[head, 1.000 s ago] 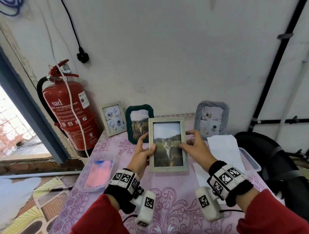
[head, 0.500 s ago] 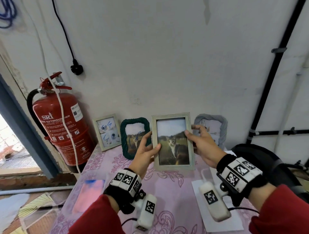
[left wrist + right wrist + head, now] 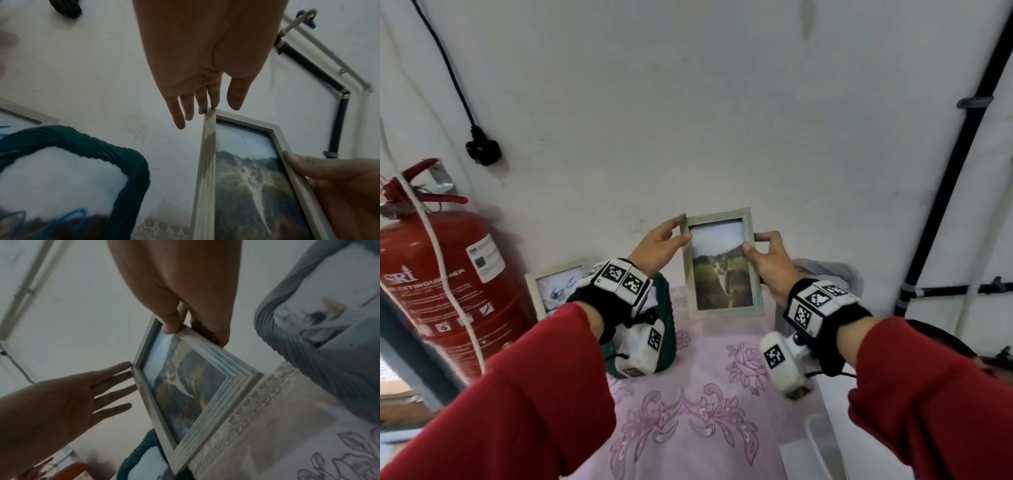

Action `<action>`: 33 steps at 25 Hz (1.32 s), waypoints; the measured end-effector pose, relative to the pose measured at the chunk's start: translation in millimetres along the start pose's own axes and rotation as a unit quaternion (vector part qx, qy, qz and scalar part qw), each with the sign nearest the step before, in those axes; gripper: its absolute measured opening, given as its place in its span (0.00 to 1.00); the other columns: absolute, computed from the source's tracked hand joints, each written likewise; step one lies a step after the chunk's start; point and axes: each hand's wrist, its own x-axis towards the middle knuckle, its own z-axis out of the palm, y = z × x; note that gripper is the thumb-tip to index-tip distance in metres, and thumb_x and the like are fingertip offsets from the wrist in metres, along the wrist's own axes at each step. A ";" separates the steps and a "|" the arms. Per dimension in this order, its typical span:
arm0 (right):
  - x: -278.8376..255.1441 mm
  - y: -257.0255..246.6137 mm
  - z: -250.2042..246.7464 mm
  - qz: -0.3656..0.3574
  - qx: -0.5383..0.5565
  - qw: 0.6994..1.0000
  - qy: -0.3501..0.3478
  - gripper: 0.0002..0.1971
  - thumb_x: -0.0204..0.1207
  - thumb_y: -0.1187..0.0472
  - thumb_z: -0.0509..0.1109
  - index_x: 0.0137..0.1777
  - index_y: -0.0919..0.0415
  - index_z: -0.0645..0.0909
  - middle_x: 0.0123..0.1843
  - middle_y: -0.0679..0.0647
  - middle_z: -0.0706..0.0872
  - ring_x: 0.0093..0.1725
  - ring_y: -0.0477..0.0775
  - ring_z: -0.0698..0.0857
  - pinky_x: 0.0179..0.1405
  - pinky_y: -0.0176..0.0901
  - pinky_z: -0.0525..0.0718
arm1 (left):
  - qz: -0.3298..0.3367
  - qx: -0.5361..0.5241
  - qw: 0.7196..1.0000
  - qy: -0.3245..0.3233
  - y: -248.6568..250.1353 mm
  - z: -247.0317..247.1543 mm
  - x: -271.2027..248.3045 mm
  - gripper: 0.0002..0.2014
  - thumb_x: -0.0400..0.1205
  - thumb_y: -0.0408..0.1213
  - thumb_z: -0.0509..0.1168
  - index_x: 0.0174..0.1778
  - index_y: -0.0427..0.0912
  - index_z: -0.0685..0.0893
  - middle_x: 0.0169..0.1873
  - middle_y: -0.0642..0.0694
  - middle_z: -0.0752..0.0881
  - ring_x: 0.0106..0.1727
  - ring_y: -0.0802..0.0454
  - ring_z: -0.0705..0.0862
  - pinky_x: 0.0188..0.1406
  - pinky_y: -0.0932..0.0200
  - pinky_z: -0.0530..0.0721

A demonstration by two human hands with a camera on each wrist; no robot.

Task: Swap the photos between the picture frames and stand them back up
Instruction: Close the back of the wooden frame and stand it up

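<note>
A pale wooden frame (image 3: 722, 263) with a cat photo stands upright at the back of the table, close to the wall. My right hand (image 3: 756, 241) pinches its right edge, thumb on the front and fingers behind; the right wrist view shows the same grip (image 3: 185, 324). My left hand (image 3: 674, 233) has straight fingers (image 3: 202, 104) that touch the frame's top left corner. A green rope frame (image 3: 123, 155) stands left of it, largely hidden by my left wrist. A grey rope frame (image 3: 287, 337) stands to the right. I cannot tell whether the wooden frame's bottom edge touches the table.
A small pale frame (image 3: 554, 287) leans at the far left, beside a red fire extinguisher (image 3: 441, 291). A pink patterned cloth (image 3: 688, 411) covers the table. A clear plastic container (image 3: 822, 445) sits at the near right. A black pipe (image 3: 945, 192) runs up the wall.
The cat frame has moved away from me toward the wall, between the green and grey frames. My left hand has let go of the left edge and now touches the top corner.
</note>
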 end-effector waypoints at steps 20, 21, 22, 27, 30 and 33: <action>92.0 109.8 37.5 0.085 0.015 0.995 0.049 0.12 0.83 0.66 0.58 0.65 0.65 0.65 0.47 0.66 0.78 0.45 0.58 0.78 0.48 0.54 0.80 | -0.110 0.282 0.944 -0.131 -52.7 35.2 110.1 0.29 0.87 0.51 0.50 0.81 0.39 0.59 0.82 0.43 0.59 0.82 0.47 0.57 0.80 0.56 0.53; 92.4 111.4 37.0 0.086 0.001 0.995 0.050 0.12 0.84 0.65 0.57 0.65 0.65 0.65 0.47 0.66 0.78 0.45 0.59 0.79 0.52 0.58 0.81 | -0.113 0.286 0.942 -0.136 -52.1 36.4 109.0 0.29 0.87 0.51 0.49 0.81 0.39 0.58 0.82 0.43 0.58 0.83 0.47 0.57 0.80 0.56 0.52; 92.2 112.9 36.7 0.088 -0.011 0.995 0.054 0.12 0.83 0.65 0.58 0.65 0.65 0.65 0.47 0.66 0.78 0.45 0.60 0.79 0.55 0.62 0.81 | -0.115 0.290 0.939 -0.142 -51.8 37.4 108.0 0.29 0.87 0.51 0.49 0.81 0.39 0.58 0.82 0.44 0.57 0.83 0.47 0.56 0.80 0.56 0.51; 83.0 118.6 37.2 0.092 -0.019 0.992 0.087 0.12 0.82 0.64 0.61 0.63 0.64 0.69 0.53 0.74 0.83 0.53 0.72 0.84 0.58 0.68 0.81 | -0.111 0.318 0.929 -0.157 -49.2 40.0 98.9 0.29 0.87 0.51 0.48 0.81 0.39 0.56 0.83 0.43 0.55 0.83 0.48 0.53 0.80 0.57 0.50; 78.5 119.7 35.0 0.097 -0.032 0.990 0.095 0.13 0.82 0.64 0.62 0.64 0.65 0.70 0.56 0.74 0.83 0.55 0.71 0.83 0.60 0.64 0.80 | -0.111 0.318 0.926 -0.169 -47.4 40.2 94.4 0.30 0.87 0.52 0.47 0.82 0.41 0.55 0.83 0.44 0.53 0.84 0.48 0.51 0.81 0.55 0.47; 78.3 117.3 29.1 0.084 -0.053 0.989 0.111 0.13 0.80 0.65 0.64 0.62 0.67 0.73 0.57 0.70 0.84 0.57 0.67 0.83 0.60 0.53 0.80 | -0.109 0.318 0.926 -0.170 -45.7 42.0 91.0 0.30 0.87 0.52 0.47 0.82 0.41 0.53 0.83 0.43 0.50 0.84 0.48 0.49 0.81 0.54 0.46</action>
